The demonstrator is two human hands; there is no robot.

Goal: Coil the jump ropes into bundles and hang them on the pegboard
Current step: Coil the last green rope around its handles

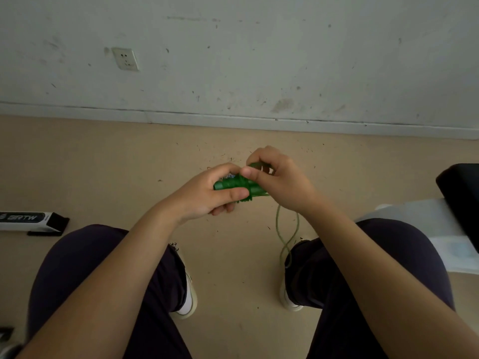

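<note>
I sit with both hands held out over the floor between my knees. My left hand (207, 193) grips the green handles of a jump rope (234, 184), with cord wound round them. My right hand (277, 177) pinches the green cord at the right end of the bundle, fingers curled over it. A loose pale green loop of cord (286, 230) hangs from under my right hand down to my right shoe. No pegboard is in view.
A white and black box (31, 221) lies on the beige floor at the left. A black object (461, 195) and white plastic sheet (427, 224) sit at the right. A marked white wall with a socket (125, 59) stands ahead.
</note>
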